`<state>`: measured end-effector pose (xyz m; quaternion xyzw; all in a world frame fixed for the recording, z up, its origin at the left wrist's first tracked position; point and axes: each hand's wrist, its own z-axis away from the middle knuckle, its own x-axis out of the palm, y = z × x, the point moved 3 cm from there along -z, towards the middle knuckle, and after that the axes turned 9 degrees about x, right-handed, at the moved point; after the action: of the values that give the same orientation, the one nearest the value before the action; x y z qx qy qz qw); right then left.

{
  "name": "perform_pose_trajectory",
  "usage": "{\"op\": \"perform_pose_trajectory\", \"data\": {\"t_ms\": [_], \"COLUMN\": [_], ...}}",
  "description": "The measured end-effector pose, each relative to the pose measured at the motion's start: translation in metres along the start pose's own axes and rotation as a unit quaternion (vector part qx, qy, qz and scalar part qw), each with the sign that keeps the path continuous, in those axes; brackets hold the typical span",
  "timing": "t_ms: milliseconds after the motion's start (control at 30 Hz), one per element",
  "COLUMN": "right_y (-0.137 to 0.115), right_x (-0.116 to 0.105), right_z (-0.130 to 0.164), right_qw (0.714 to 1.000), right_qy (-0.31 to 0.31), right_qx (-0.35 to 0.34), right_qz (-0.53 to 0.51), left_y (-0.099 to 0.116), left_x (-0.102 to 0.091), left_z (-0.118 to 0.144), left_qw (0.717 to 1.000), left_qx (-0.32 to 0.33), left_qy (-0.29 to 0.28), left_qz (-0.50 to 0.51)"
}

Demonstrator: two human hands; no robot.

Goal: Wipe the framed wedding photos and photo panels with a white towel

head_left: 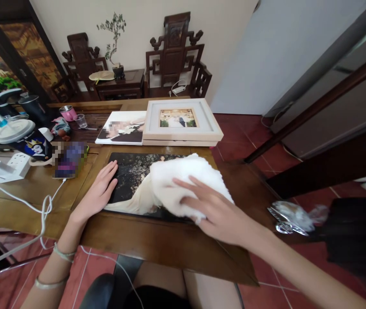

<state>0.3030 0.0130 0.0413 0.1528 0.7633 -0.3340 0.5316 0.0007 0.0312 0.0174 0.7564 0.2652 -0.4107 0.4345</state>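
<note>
A print lies under the left hand's fingers; a cloth lies on it under the right hand's fingers; a framed picture sits beyond both.

Both forearms reach forward, the left hand lying flat, fingers together, the right hand pressing palm-down, fingers spread.
</note>
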Motion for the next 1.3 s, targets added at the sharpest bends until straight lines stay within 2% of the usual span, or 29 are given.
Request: {"op": "perform_pose_trajectory", "data": {"t_ms": [133,233,300,400,533,633,733,933,1033,1100,1167,1300], "right_y": [0.043,0.059,0.054,0.026,-0.022,-0.039,-0.027,0.045,0.067,0.069,0.061,0.020], "right_x": [-0.005,-0.006,-0.003,0.004,0.011,0.011,0.006,-0.007,-0.013,-0.016,-0.016,-0.008], "right_z": [-0.034,-0.045,-0.040,-0.016,0.028,0.044,0.033,-0.027,-0.048,-0.054,-0.051,-0.021], "right_qw": [0.997,0.991,0.991,0.995,0.999,0.999,0.999,0.994,0.987,0.984,0.983,0.992], "right_qy": [0.026,0.049,0.060,0.057,0.021,-0.009,-0.010,0.016,0.028,0.035,0.030,0.022], "right_qx": [0.072,0.123,0.123,0.084,0.020,-0.014,-0.009,0.108,0.156,0.174,0.177,0.126], "right_qz": [0.017,0.011,0.010,0.002,-0.034,-0.047,-0.045,-0.009,-0.021,-0.034,-0.030,0.009], "left_y": [0.001,0.002,0.002,0.003,0.004,0.004,0.005,0.004,0.002,0.002,0.002,0.004], "left_x": [-0.001,-0.002,-0.002,-0.002,-0.001,-0.001,-0.002,-0.002,-0.002,-0.002,-0.002,-0.002], "left_z": [-0.001,-0.001,-0.002,-0.002,-0.002,-0.002,-0.002,-0.002,-0.002,-0.002,-0.002,-0.003], "left_qw": [1.000,1.000,1.000,1.000,1.000,1.000,1.000,1.000,1.000,1.000,1.000,1.000], "left_qx": [0.001,-0.003,-0.004,-0.007,-0.007,-0.006,-0.008,-0.007,-0.003,-0.002,-0.002,-0.006], "left_qy": [0.001,0.003,0.004,0.004,0.005,0.009,0.018,0.013,0.015,0.016,0.018,0.019], "left_qz": [0.000,0.003,0.007,0.011,0.009,0.007,0.010,0.009,0.005,0.003,0.003,0.005]}}
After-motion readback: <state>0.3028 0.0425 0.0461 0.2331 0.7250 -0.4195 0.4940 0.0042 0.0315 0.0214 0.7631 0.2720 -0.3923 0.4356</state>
